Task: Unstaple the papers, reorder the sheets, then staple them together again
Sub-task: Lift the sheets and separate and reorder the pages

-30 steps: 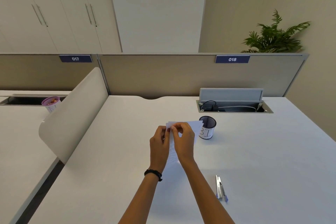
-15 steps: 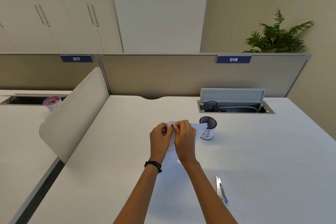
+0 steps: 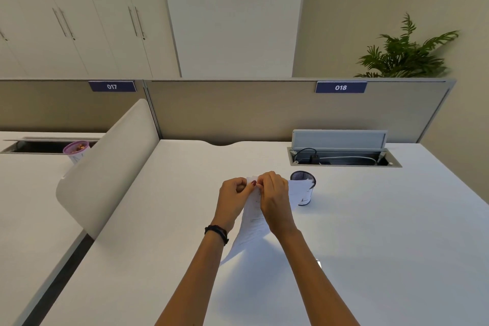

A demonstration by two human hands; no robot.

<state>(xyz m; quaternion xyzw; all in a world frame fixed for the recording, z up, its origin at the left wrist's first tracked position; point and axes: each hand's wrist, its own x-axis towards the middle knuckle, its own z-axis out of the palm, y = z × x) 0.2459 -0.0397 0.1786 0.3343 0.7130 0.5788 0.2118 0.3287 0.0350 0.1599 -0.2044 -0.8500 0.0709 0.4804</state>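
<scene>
Papers: a thin white stack held up off the surface at mid-view, just at 9 o'clock of the mesh cup.
Change: the left hand and right hand stay together at the top corner, as half a second ago. The loose lower end now hangs further out toward the person, so more white shows between the forearms. The stapler, then in plain view at 4 o'clock of the hands, is now almost wholly behind the right forearm, with only a bright tip showing.
Long axis: it runs from the pinched corner at 12 o'clock down to the free end at 7 o'clock, and the sheets curve along it.
Left grip: closed, with thumb and forefinger pinching the top corner. A black wristband is on the wrist.
Right grip: closed, with the fingers curled over the same corner and pinching it. The staple itself is too small to make out.
Mesh cup: it stands upright, with its near side partly covered by the stack's right edge.
Cable tray: it sits at 1 o'clock of the hands, its lid raised and a black plug and cable inside.
</scene>
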